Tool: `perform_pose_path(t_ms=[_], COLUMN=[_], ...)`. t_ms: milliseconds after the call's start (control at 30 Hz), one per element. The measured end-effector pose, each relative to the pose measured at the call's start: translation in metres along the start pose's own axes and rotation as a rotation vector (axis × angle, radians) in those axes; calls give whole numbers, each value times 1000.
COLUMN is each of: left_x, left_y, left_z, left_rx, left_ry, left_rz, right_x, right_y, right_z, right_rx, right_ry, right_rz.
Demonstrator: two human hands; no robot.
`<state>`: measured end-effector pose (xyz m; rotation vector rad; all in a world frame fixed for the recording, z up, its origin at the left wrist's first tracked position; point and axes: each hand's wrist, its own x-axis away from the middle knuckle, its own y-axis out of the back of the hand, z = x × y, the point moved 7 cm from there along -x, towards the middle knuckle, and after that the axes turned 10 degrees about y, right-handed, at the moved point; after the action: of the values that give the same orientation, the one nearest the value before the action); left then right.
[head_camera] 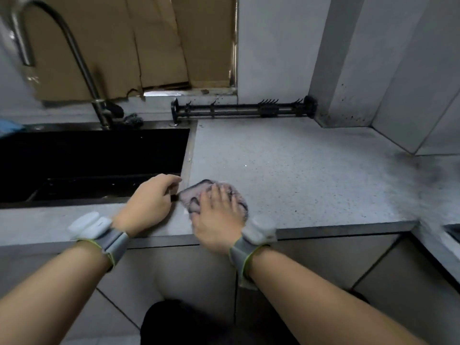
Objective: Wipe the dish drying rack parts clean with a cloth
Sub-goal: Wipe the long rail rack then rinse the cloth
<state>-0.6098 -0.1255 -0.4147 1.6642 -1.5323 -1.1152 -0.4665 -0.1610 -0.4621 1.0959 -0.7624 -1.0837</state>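
Observation:
A grey-pink cloth lies on the grey countertop near its front edge, just right of the sink. My right hand lies flat on top of the cloth, fingers straight, pressing it down. My left hand is beside it on the left, its fingers curled and pinching the cloth's left corner, where a small dark object shows. A black dish rack part, a long bar with end brackets and small hooks, lies along the back wall, far from both hands.
A dark sink fills the left, with a curved metal faucet behind it and a dark scrubber at its back rim. Cardboard covers the window. A tiled wall corner juts in at the back right.

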Motion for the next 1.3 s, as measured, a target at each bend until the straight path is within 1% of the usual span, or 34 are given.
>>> perform_pose_path(t_ms=[100,133,167,233,300,367,467,533,567,633,700,733,800,867,933,967,1000,1033,1100,1167,1233,1300], left_x=[14,16,18,20,23,24,23,17,14,9,10,13,17,20,16,12,9,7,1,-3,-10,-19], left_y=[19,25,33,53,71,77,64,45,35,15,6,5,7,9,12,16,21,27,38,43,45,51], left_z=[36,47,60,85,101,102,77,58,51,42,41,40,38,33,35,39,44,49,55,57,48,29], left_rx=[-4,-15,-14,21,70,89,56,14,-19,-119,-179,-191,-223,-269,-282,-250,-176,-75,69,146,306,488], left_ry=[113,157,210,317,388,388,287,192,144,75,72,83,91,93,137,192,264,329,391,392,359,282], left_rz=[-56,-63,-74,-103,-134,-146,-127,-104,-91,-75,-108,-136,-194,-202,-168,-152,-143,-151,-174,-121,-27,23], right_x=[-30,-39,-47,-59,-66,-75,-88,-97,-98,-98,-92,-92,-106,-122,-128,-125,-119,-116,-112,-114,-117,-115], right_y=[-35,-41,-43,-36,-17,7,59,90,99,97,81,67,40,25,18,15,11,6,12,32,70,110], right_z=[86,105,120,138,138,118,63,8,-23,-84,-117,-119,-97,-47,10,33,48,53,48,42,41,44], right_rx=[-50,-74,-103,-199,-415,-596,-668,-618,-523,-268,-94,-33,-26,-50,-123,-182,-255,-306,-410,-540,-617,-676], right_ry=[171,219,248,298,313,288,245,160,103,-40,-110,-98,4,168,335,407,430,406,320,328,419,519], right_rz=[-73,-53,4,77,54,3,-180,-266,-274,-207,-107,-83,-47,12,50,68,84,68,-33,-93,-138,-159])
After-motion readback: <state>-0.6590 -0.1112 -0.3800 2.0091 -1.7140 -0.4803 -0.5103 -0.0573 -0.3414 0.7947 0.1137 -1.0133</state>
